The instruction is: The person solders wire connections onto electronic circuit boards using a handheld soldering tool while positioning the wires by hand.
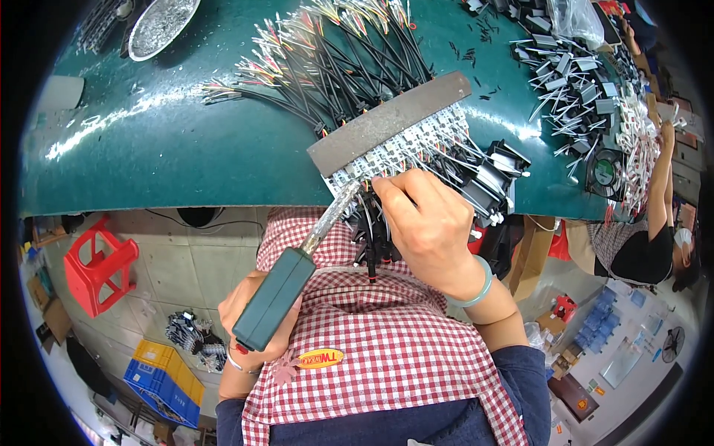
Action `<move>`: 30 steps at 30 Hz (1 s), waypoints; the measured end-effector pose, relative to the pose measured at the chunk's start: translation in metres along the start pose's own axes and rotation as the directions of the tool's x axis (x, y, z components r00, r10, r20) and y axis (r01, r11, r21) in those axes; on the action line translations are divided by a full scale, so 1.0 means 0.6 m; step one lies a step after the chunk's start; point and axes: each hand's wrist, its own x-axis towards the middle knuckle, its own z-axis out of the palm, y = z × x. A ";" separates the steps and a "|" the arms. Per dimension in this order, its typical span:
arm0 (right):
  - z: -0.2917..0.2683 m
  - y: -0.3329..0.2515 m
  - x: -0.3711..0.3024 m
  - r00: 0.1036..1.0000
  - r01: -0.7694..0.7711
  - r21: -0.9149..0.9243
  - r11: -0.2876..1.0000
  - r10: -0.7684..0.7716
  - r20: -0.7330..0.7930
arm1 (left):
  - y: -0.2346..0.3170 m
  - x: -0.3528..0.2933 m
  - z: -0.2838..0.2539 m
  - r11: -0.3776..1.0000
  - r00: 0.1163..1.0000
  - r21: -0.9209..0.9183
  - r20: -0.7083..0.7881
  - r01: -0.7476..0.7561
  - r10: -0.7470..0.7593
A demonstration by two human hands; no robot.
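My left hand (239, 303) is wrapped round the green handle of a soldering iron (275, 299). The iron's metal tip reaches up to the near left edge of a row of small white circuit boards (387, 156). Right beside the tip, my right hand (428, 227) pinches something at the board edge, probably a thin wire; the fingers hide most of it. A grey flat bar (390, 123) lies across the boards. Black cables (338, 70) with bared coloured ends fan out beyond it. Black leads with connectors (372, 245) hang over the table edge below my fingers.
Black parts with white wires (487, 178) lie right of the boards. More are heaped (569, 93) farther right, by a small fan (606, 172). An oval dish (163, 28) stands far left on the green table (186, 163). A co-worker (632, 245) reaches in at right. A red stool (100, 267) stands left.
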 end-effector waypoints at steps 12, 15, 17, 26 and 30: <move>0.000 0.000 0.003 1.000 -0.013 0.018 1.000 0.013 -0.011 | -0.033 -0.055 0.006 0.994 0.992 0.027 -0.060 0.109 -0.107; 0.007 0.001 0.004 0.997 -0.016 0.053 0.998 0.020 -0.080 | -0.032 -0.050 0.003 0.996 0.998 0.080 -0.047 0.050 -0.047; 0.009 0.001 0.004 0.991 -0.017 0.065 0.998 0.026 -0.128 | -0.030 -0.047 0.004 0.995 0.998 0.092 -0.053 0.039 -0.035; 0.002 -0.002 0.003 0.997 -0.065 0.029 0.997 0.066 -0.039 | -0.004 -0.008 0.001 0.991 0.996 0.111 -0.038 -0.078 0.083; 0.003 -0.002 0.003 0.998 -0.057 0.014 0.998 0.057 -0.037 | -0.006 -0.002 0.002 0.993 0.996 0.086 -0.010 -0.084 0.085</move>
